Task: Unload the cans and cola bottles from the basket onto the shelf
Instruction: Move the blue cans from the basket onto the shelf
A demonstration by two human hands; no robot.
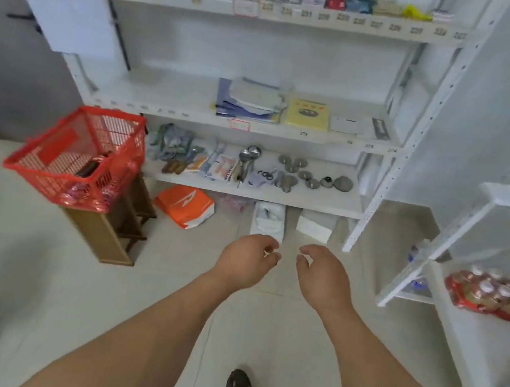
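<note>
**poster1:** Hands first: left hand (246, 257) and right hand (322, 273) both hang out in front over the pale tiled floor (38, 277), near each other, fingers loosely curled, holding nothing.

**poster2:** ok, and the stuff to unload?

**poster1:** red plastic mesh basket (78, 155) sits on a brown wooden stool (110, 232), well off to the left of both hands. Something dark lies inside it, too blurry to name. It's just beside the white metal shelf unit (256, 124).

**poster2:** any drinks on shelves?

**poster1:** shrink-wrapped pack of brown bottles with white caps (492, 294) on the white side shelf (470, 355) at right.
</note>
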